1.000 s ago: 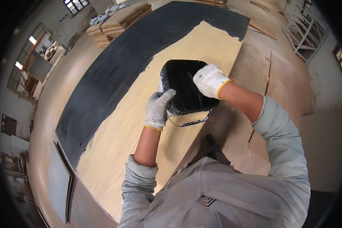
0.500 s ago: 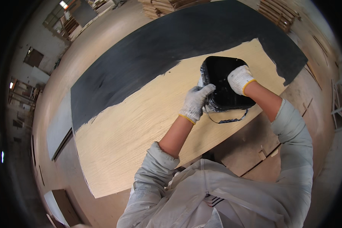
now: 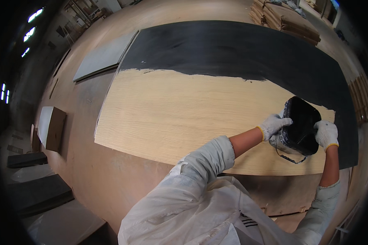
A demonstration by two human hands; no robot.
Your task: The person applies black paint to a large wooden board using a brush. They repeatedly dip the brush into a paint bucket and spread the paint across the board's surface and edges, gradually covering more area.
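Note:
A black plastic paint bucket (image 3: 301, 126) with a wire handle is tilted so its dark inside faces me, over the bare part of a large wood-grained panel (image 3: 184, 108). My left hand (image 3: 275, 126), in a white knit glove, grips its left rim with the thumb over the edge. My right hand (image 3: 326, 134), gloved alike, is closed at the right rim, fingertips at the opening; what it holds there is hidden. Dark paint (image 3: 216, 49) covers the panel's far side and right end, with a ragged edge against the pale wood.
Beyond the panel's left end lies a grey board (image 3: 104, 55). A box-like block (image 3: 53, 127) stands on the floor at left, near dark slabs (image 3: 39, 194). Brown stacked sheets (image 3: 284, 20) sit at the far right. The brown floor (image 3: 94, 167) runs around the panel.
My view has turned left, so panel and bucket appear shifted. My right hand has moved from inside the bucket's opening to its right rim. The left hand keeps its hold.

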